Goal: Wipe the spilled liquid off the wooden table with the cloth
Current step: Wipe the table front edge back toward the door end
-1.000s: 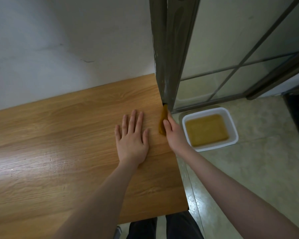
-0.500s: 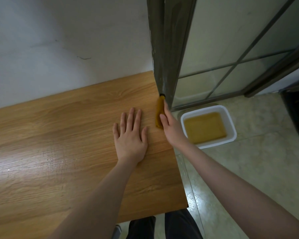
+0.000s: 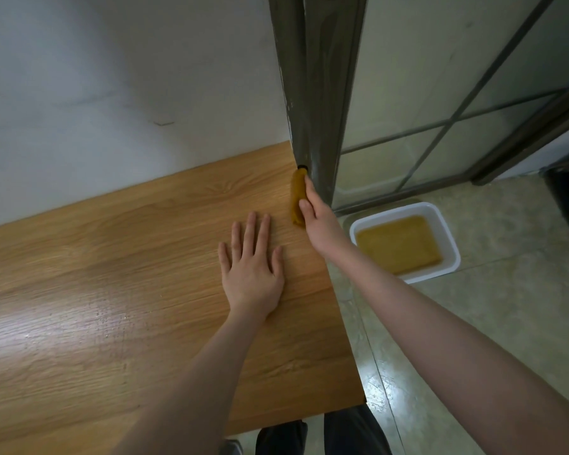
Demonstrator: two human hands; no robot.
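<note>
A mustard-yellow cloth [image 3: 297,199], folded into a narrow strip, lies along the right edge of the wooden table [image 3: 119,264] near its far corner. My right hand [image 3: 319,218] grips the cloth from the right side, thumb on top, pressing it to the wood. My left hand [image 3: 252,267] rests flat on the table just left of it, fingers spread, holding nothing. No liquid is plainly visible on the tabletop; a glare patch lies at the left.
A dark metal door frame [image 3: 312,93] rises right behind the cloth at the table's corner. On the tiled floor to the right stands a white tub [image 3: 450,238] holding yellowish liquid. A grey wall backs the table. My legs show below the near edge.
My right hand has slid the cloth away from me along the table's right edge, up to the door frame. My left hand has stayed flat in place.
</note>
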